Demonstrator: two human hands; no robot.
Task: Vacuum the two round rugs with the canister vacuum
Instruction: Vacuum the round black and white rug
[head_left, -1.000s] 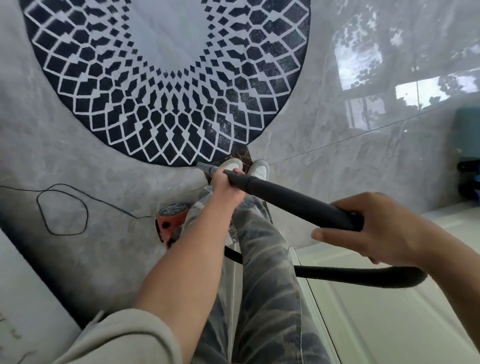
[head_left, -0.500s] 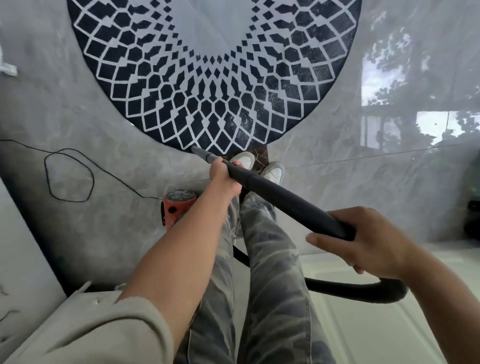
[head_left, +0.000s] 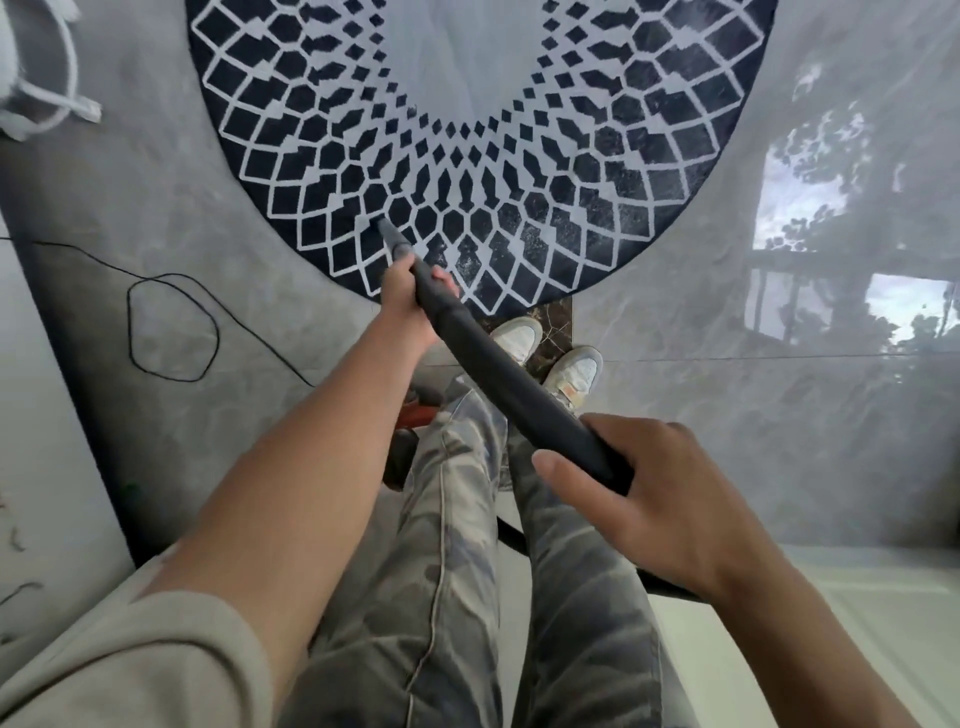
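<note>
Vacuuming under way: the person's left hand grips the dark vacuum wand near its front end, fingers curled round the tube. The right hand clasps the rear end, fingers wrapped over it and thumb laid along the near side. The wand slants from 5 o'clock toward 11 o'clock, its narrow nozzle set on the round rug near the rug's 7 o'clock edge. The rug, black with a white lattice pattern and a pale centre, fills 12 o'clock on the glossy grey floor. The orange canister shows partly behind the left forearm. A black cord loops at 9 o'clock.
</note>
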